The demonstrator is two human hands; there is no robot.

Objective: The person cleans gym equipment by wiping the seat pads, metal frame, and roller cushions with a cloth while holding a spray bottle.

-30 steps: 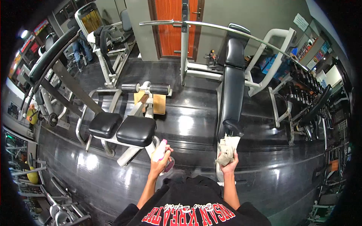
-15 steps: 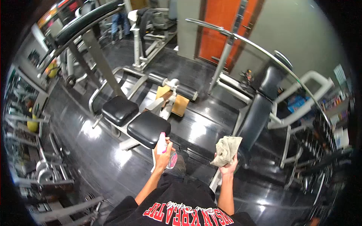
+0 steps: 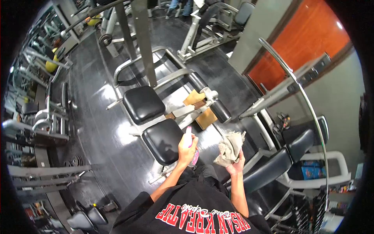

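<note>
My left hand [image 3: 186, 153] is wrapped round a spray bottle with a white and pink trigger head [image 3: 188, 137] and a clear body showing pink [image 3: 195, 157]. It is in front of the near black padded seat [image 3: 163, 141], whose right edge it partly overlaps in the head view. A crumpled grey-beige cloth [image 3: 230, 149] rests in my right hand [image 3: 236, 167], with the thumb and fingers around its lower side. Both hands are held out before my body, apart from each other.
A second black seat [image 3: 143, 104] and padded rollers [image 3: 220, 111] belong to the same machine. To my right stands a bench with a black backrest [image 3: 265, 171] under a long curved bar [image 3: 300, 87]. An orange door [image 3: 300, 43] is behind. A person's legs [image 3: 182, 7] show at the back.
The view has turned left, so the machines and door appear further right and tilted. My left hand with the spray bottle is now nearer the cloth in view. Both hands keep their hold.
</note>
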